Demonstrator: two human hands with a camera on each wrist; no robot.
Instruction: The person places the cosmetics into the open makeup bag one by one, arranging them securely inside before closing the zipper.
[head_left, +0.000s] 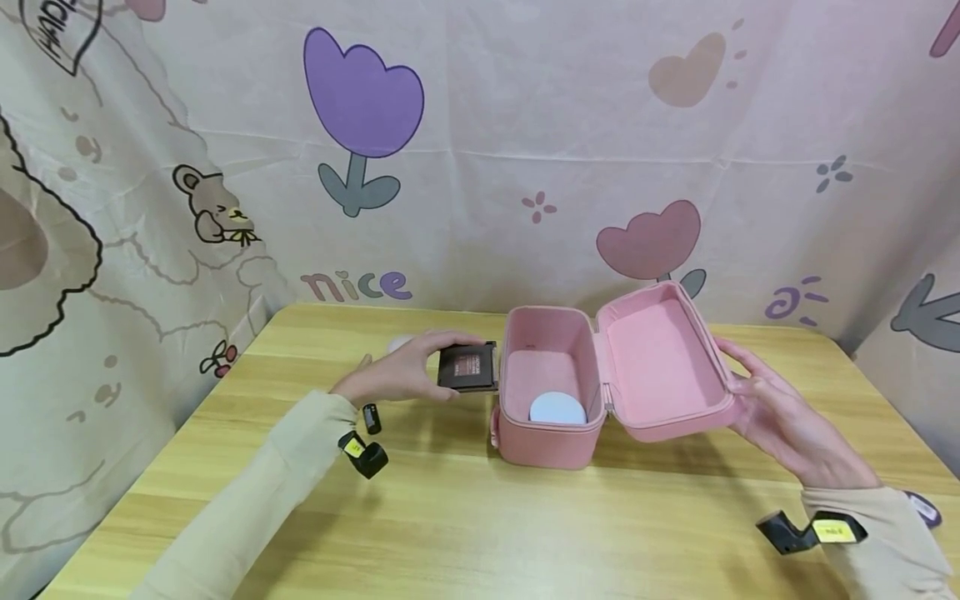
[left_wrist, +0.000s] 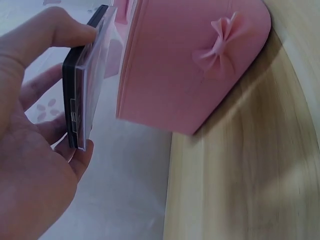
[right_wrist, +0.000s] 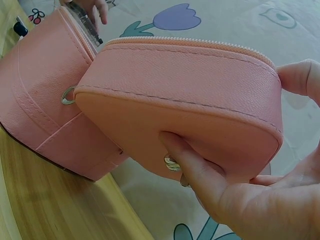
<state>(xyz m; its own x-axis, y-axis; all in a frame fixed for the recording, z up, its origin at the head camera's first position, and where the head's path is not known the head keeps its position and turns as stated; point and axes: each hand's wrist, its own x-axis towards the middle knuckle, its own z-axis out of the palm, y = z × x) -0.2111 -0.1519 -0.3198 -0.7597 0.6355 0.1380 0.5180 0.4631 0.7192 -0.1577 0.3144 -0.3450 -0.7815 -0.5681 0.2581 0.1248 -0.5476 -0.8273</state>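
A pink zippered vanity case (head_left: 547, 450) stands on the table, its lid (head_left: 663, 367) swung out to the right. Inside it lies a white round item (head_left: 557, 408). At the case's left rim, my left hand (head_left: 401, 367) holds a flat black box with a clear cover (left_wrist: 75, 100), gripped by its edges between thumb and fingers. The printed back of that box faces up in the head view. My right hand (head_left: 780, 417) grips the lid's outer edge, with fingers pressing its outside in the right wrist view (right_wrist: 210, 190).
A small black cylinder (head_left: 372, 418) sits on the wooden table (head_left: 450, 525) below the left wrist. Behind the left hand a white item (head_left: 399, 342) is partly hidden. By the right sleeve lies a dark oval object (head_left: 924, 508). A printed cloth hangs behind the table.
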